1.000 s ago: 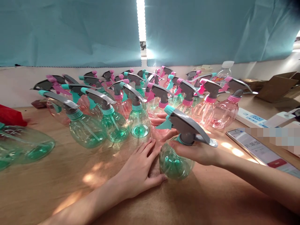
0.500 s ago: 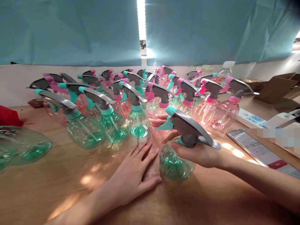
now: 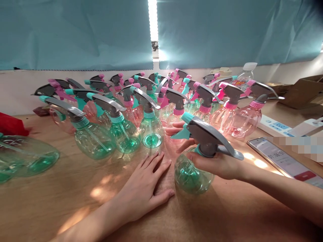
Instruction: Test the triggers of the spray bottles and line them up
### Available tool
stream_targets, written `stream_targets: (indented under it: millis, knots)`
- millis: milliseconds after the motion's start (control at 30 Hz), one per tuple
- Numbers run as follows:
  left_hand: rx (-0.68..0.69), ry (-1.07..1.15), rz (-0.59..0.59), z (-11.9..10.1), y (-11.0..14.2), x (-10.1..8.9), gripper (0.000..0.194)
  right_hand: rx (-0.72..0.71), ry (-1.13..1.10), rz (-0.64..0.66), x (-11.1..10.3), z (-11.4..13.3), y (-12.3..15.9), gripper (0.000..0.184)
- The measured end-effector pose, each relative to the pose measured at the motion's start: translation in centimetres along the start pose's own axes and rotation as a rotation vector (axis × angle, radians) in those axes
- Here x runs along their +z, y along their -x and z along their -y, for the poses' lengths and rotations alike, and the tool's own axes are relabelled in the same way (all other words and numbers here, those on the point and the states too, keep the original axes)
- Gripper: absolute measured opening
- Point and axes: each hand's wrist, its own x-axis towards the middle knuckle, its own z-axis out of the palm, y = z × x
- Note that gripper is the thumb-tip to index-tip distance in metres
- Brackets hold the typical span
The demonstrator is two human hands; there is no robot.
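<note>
My right hand (image 3: 218, 165) grips a green bottle (image 3: 193, 179); beside it, my left hand (image 3: 147, 185) spreads empty on wooden tabletop (image 3: 63, 188); behind it, teal sheeting (image 3: 75, 33).

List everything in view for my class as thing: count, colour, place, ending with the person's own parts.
Held spray bottle: one, green with grey-and-teal head, front centre
Other spray bottles: over fifteen, green or pink, grouped mid-table; overlap hides the exact count
Left-edge bottle: at least one, green, partly out of frame
Red item: one, red, left edge, unidentifiable
Phone: one, pale screen, right
Power strip: one, white and blue, behind phone
Clear bottle: one, white cap, back right
Cardboard box: one, brown, far right
Curtain: two panels, blue-green, background
Table: one, brown, underneath
Left hand: one, bare, flat on table
Right hand: one, bare, around held bottle's neck
</note>
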Motion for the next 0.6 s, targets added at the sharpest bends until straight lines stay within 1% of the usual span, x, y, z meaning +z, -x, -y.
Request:
stream_targets:
  millis: [100, 267, 467, 600]
  knots:
    - [-0.009, 0.009, 0.000, -0.1, 0.0, 0.0, 0.070, 0.015, -0.048, 0.001, 0.1, 0.3, -0.1, 0.044]
    - [-0.024, -0.008, 0.023, -0.3, 0.0, 0.0, 0.071, -0.026, -0.125, -0.027, 0.4, 1.5, -0.8, 0.059]
    - [-0.029, -0.030, 0.043, -0.4, -0.1, -0.2, 0.071, -0.036, -0.141, -0.043, 0.6, 1.9, -1.1, 0.058]
    - [-0.037, -0.021, 0.044, -0.4, -0.2, -0.3, 0.072, -0.016, -0.130, -0.054, 0.6, 1.9, -1.1, 0.057]
